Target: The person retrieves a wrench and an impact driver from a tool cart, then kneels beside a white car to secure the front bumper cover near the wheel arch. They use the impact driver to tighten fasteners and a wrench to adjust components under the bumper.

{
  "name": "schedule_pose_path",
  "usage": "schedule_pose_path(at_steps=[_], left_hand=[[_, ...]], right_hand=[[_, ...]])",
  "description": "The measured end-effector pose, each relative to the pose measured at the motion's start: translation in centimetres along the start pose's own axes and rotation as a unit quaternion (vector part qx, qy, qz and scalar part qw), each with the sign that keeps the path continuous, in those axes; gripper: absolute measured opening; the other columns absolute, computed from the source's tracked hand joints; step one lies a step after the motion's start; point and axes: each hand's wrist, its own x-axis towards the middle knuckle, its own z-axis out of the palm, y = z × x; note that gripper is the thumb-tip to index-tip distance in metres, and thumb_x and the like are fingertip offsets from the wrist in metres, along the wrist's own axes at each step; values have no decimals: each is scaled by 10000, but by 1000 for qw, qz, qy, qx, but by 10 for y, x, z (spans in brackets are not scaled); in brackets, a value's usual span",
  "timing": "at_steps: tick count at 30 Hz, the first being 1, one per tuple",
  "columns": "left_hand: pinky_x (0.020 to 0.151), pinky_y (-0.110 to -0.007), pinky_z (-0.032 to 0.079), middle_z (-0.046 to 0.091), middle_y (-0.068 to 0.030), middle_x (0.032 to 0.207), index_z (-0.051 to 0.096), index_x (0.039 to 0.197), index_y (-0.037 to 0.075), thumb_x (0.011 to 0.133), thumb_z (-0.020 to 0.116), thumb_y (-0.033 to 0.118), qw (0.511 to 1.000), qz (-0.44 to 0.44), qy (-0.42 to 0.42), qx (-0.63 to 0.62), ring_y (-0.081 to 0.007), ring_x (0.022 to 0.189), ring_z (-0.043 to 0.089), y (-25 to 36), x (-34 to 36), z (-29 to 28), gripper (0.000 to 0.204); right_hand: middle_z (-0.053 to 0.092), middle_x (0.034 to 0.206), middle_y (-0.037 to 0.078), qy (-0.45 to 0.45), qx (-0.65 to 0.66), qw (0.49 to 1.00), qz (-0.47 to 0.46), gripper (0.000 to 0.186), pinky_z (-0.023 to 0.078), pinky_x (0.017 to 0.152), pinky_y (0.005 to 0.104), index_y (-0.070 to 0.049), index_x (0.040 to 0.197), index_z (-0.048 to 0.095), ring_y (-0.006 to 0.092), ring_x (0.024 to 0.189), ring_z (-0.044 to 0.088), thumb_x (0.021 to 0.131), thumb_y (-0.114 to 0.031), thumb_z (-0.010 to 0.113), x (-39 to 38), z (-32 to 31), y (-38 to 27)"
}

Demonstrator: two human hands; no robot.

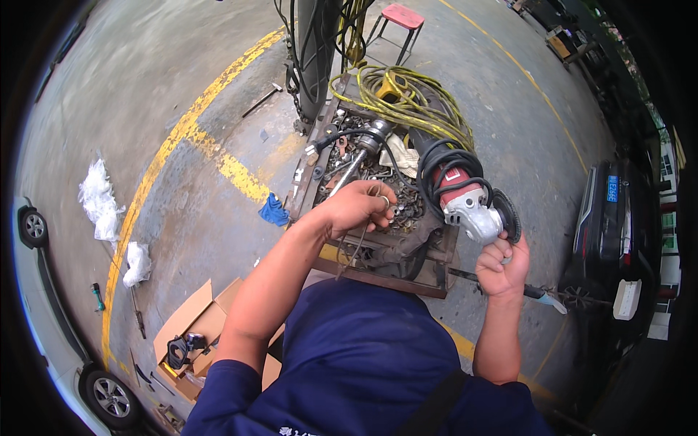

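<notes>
An angle grinder with a red body, a silver gear head and its black cord coiled around it sits at the right edge of the cluttered work table. My right hand is closed at the lower edge of its dark disc, thumb behind it; a small greyish bit shows between the fingers. Over the table's front part, my left hand pinches a thin metal piece with a ring-like end. Thin wire-like lengths hang beneath that hand; whether they belong to the piece, I cannot tell.
Loose nuts and bolts, a steel shaft tool, a pale glove and a yellow hose coil lie on the table. A post stands behind. Around are a red stool, an open carton and parked cars.
</notes>
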Motion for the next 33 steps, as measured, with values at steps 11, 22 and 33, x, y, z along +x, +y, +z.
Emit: schedule_pose_path(at_steps=[11,22,33], left_hand=[[778,-459,544,683,-229,898,692,884,3,804,540,95,756,101,108,638,-380,875,673,-1,56,56,195],[742,-432,547,692,-178,891,682,854,28,838,506,97,689,151,129,697,-343,828,686,-22,62,43,190],[664,-435,472,617,-188,759,570,853,12,917,589,232,827,191,269,456,-355,766,631,18,2,28,230]], right_hand=[[347,480,-71,29,15,999,0,328,283,343,221,-85,751,574,73,385,257,937,-336,476,2,-2,0],[351,490,-71,34,32,999,9,343,271,341,219,-80,768,575,72,394,259,950,-345,457,3,-9,-2],[342,527,-78,38,10,999,-7,357,281,356,208,-82,817,572,55,421,264,963,-386,453,3,-17,-6]])
